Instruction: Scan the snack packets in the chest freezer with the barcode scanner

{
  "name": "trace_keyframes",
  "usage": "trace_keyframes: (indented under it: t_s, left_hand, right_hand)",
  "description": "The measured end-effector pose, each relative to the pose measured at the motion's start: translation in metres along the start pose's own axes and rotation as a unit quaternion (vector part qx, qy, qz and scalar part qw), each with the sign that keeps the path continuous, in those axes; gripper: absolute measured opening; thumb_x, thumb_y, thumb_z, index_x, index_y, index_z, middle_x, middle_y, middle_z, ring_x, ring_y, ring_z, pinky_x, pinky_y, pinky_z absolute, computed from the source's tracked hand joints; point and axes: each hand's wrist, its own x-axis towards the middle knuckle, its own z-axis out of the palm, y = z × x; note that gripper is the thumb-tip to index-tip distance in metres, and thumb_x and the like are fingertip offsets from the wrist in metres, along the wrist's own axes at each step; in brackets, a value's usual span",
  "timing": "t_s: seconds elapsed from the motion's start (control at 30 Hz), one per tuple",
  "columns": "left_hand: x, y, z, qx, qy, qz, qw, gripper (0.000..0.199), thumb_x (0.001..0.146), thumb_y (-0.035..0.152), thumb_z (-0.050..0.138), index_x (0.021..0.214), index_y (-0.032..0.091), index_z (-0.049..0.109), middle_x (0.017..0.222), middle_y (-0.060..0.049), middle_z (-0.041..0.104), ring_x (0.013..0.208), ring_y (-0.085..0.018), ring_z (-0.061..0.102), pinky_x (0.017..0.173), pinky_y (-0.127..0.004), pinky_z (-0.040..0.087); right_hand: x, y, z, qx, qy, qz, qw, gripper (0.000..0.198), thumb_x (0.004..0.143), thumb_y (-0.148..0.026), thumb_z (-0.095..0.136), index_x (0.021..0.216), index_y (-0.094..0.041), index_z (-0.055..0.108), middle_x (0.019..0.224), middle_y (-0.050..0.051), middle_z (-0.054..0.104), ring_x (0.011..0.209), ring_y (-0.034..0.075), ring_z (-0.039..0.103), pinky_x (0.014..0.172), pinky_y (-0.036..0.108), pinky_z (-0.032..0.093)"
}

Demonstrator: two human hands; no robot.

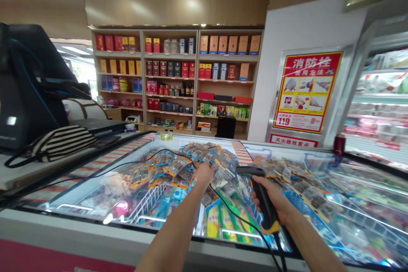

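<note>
A black barcode scanner (266,202) with yellow trim is in my right hand (276,199), fingers wrapped round its grip. Its head points left over the glass freezer top. My left hand (204,173) reaches forward into a loose pile of small snack packets (178,165), clear with orange and blue edges. Its fingers look curled in among the packets, and their tips are hidden; what they hold cannot be made out. More packets (287,170) lie to the right of the scanner. The scanner's black cable (229,209) runs past my left hand.
Beneath the freezer's glass (95,195) sit wire baskets and bright ice-cream packs (223,221). On the left counter are a striped pouch (68,142) and a black checkout terminal (28,85). Shelves of boxes (170,68) stand behind. A dark red can (339,144) stands at the right.
</note>
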Motion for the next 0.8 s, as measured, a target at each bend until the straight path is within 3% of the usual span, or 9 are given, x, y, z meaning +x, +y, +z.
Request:
trace_keyframes:
  t_s: [0.13,0.3,0.5,0.8]
  left_hand:
    - [0.013,0.001,-0.002,-0.137,0.032,-0.002,0.99,0.016,0.061,0.021,0.058,0.05,0.019,0.046,0.049,0.002,0.046,0.061,-0.016,0.051,0.066,-0.026,0.035]
    - [0.022,0.008,-0.007,-0.223,0.09,-0.019,0.97,0.013,0.063,0.023,0.053,0.054,0.019,0.046,0.053,0.002,0.047,0.056,-0.013,0.046,0.06,-0.024,0.033]
    - [0.028,0.016,-0.009,-0.27,0.113,-0.045,0.955,0.009,0.065,0.024,0.051,0.059,0.019,0.047,0.055,0.002,0.047,0.055,-0.012,0.047,0.057,-0.024,0.035]
    - [0.038,0.013,-0.001,-0.268,0.137,-0.021,0.953,0.009,0.064,0.025,0.053,0.06,0.017,0.049,0.06,0.001,0.052,0.062,-0.013,0.051,0.063,-0.025,0.038]
  right_hand:
    - [-0.006,-0.002,0.008,0.009,-0.022,0.015,1.0,0.022,0.075,-0.038,0.049,0.072,-0.016,0.05,0.045,-0.004,0.049,0.033,0.008,0.044,0.031,0.019,0.037]
    - [-0.014,-0.005,0.015,0.01,-0.03,0.003,1.0,0.022,0.075,-0.039,0.048,0.072,-0.017,0.05,0.044,-0.004,0.049,0.032,0.008,0.044,0.03,0.019,0.037]
    - [-0.02,-0.004,0.021,0.001,-0.031,-0.013,0.999,0.022,0.075,-0.038,0.049,0.071,-0.016,0.05,0.045,-0.004,0.05,0.032,0.008,0.043,0.03,0.019,0.036]
    - [-0.017,-0.005,0.021,0.007,-0.032,-0.025,0.999,0.02,0.075,-0.036,0.049,0.072,-0.017,0.049,0.044,-0.005,0.049,0.032,0.007,0.043,0.03,0.019,0.037]
